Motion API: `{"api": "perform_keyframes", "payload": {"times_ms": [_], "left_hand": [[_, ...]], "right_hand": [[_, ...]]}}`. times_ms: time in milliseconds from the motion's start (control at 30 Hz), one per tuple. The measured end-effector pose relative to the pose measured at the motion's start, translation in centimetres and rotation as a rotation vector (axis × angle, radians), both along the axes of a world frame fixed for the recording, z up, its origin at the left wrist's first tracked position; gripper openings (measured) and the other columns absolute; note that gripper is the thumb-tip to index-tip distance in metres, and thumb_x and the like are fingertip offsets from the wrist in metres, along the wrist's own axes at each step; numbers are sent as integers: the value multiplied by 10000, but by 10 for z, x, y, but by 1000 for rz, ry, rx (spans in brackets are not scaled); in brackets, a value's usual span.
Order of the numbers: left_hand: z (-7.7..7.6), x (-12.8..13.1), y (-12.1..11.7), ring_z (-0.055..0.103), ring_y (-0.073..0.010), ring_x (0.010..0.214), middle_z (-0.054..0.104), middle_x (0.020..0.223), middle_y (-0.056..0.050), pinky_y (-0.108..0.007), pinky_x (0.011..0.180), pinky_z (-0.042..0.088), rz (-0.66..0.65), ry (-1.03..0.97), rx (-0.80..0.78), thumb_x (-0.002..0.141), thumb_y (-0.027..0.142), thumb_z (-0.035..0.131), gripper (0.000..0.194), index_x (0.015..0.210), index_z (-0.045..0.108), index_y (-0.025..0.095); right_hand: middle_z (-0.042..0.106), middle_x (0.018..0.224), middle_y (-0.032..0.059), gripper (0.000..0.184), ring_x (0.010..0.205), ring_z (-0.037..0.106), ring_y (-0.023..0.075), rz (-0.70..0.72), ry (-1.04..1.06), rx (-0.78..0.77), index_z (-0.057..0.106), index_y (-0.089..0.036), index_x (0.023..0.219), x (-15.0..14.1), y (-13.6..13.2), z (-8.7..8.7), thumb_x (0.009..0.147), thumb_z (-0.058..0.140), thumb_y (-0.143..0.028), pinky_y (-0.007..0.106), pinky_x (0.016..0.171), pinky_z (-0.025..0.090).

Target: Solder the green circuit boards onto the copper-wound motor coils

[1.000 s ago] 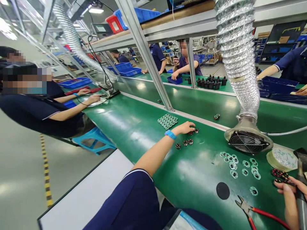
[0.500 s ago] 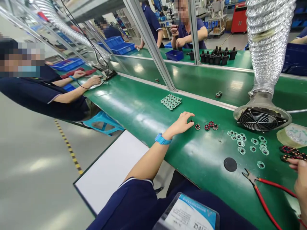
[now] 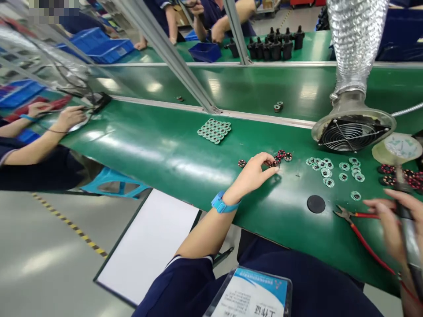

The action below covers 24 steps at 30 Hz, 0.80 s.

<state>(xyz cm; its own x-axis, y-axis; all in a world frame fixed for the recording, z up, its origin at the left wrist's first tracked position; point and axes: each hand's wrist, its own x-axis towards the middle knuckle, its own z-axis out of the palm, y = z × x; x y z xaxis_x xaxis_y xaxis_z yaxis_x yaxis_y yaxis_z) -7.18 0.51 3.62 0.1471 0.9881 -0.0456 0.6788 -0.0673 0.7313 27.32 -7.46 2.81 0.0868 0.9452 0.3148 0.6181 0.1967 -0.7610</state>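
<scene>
My left hand [image 3: 256, 174], with a blue wrist strap [image 3: 222, 203], is low over the green bench. Its thumb and fingers close on a small copper-wound coil [image 3: 273, 164]. Just beyond the fingertips lie more red and black coils [image 3: 281, 155], and a single coil [image 3: 242, 163] sits left of the hand. At the right edge, my right hand [image 3: 390, 215] is wrapped round a dark pen-shaped tool that looks like a soldering iron [image 3: 408, 233], tip up and blurred. Behind that tip is a heap of red and black coils [image 3: 414, 179].
Several round green circuit boards [image 3: 327, 172] lie mid-bench near a black disc [image 3: 316, 204] and red-handled cutters [image 3: 360, 233]. A fume extractor fan [image 3: 353, 134] hangs low above. A green board panel [image 3: 214, 130] lies further left. Co-workers' hands [image 3: 71, 118] are at the left.
The view has swung right and down. My left hand has shifted to another coil and closed on it, leaving one behind. My right hand now has the dark tool raised in it.
</scene>
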Motion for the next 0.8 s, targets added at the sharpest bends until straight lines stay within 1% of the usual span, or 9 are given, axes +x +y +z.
{"api": "perform_keyframes", "payload": {"times_ms": [67, 133, 233, 300, 400, 533, 633, 733, 800], "left_hand": [[6, 27, -9, 556, -126, 878, 603, 929, -19, -268, 822, 446, -44, -219, -31, 838, 379, 605, 231, 925, 549, 173], [9, 55, -19, 527, -102, 777, 569, 840, -3, -253, 759, 440, -90, -478, -136, 807, 376, 638, 249, 877, 528, 163], [8, 92, -32, 480, -82, 693, 517, 762, 21, -232, 668, 408, -108, -618, -295, 785, 363, 657, 262, 840, 497, 164], [5, 109, -40, 460, -78, 670, 490, 735, 33, -225, 632, 388, -100, -616, -341, 787, 373, 653, 274, 826, 471, 172], [4, 119, -45, 442, -77, 667, 473, 733, 41, -226, 636, 385, -132, -574, -351, 800, 395, 643, 288, 821, 451, 181], [8, 116, -43, 445, -79, 664, 490, 744, 34, -226, 623, 382, -239, -504, -335, 845, 375, 593, 234, 840, 471, 175], [12, 113, -42, 435, -80, 649, 493, 707, 31, -225, 605, 360, -258, -388, -246, 878, 302, 542, 174, 789, 477, 168], [12, 114, -43, 440, -85, 668, 516, 713, 19, -236, 631, 358, -280, -306, -147, 900, 258, 502, 176, 754, 495, 161], [10, 114, -44, 452, -83, 658, 527, 704, 16, -236, 622, 361, -274, -337, -175, 908, 274, 490, 198, 747, 502, 160]], "right_hand": [[717, 994, 69, 379, 787, 708, 236, 142, 14, -76, 535, -321, 1197, -23, -5, 3, 836, 643, -281, 408, 706, 586], [681, 1118, 75, 405, 836, 698, 193, 270, 60, -40, 480, -294, 1250, -46, -4, 3, 866, 600, -248, 372, 728, 591], [646, 1156, 91, 465, 927, 667, 200, 284, -36, 97, 456, -264, 1272, -70, 2, 0, 844, 635, -250, 374, 775, 580], [648, 1110, 95, 469, 954, 650, 228, 245, -114, 156, 447, -252, 1267, -76, 5, -3, 838, 637, -257, 409, 789, 575], [653, 1050, 80, 441, 934, 648, 234, 224, -142, 180, 436, -264, 1264, -75, 5, -6, 855, 600, -244, 408, 750, 579], [653, 1096, 67, 466, 971, 671, 200, 272, -22, 97, 411, -276, 1296, -64, 1, -4, 872, 601, -254, 355, 807, 587], [657, 1136, 70, 456, 984, 684, 201, 340, -37, -1, 416, -281, 1305, -57, -2, -3, 883, 591, -278, 338, 811, 594], [638, 1186, 77, 485, 1021, 676, 203, 368, 5, -25, 412, -284, 1314, -54, -5, -7, 871, 610, -274, 346, 849, 591], [626, 1185, 77, 528, 1007, 674, 195, 366, 69, -24, 404, -283, 1316, -55, -7, -11, 847, 647, -273, 359, 871, 587]]}}
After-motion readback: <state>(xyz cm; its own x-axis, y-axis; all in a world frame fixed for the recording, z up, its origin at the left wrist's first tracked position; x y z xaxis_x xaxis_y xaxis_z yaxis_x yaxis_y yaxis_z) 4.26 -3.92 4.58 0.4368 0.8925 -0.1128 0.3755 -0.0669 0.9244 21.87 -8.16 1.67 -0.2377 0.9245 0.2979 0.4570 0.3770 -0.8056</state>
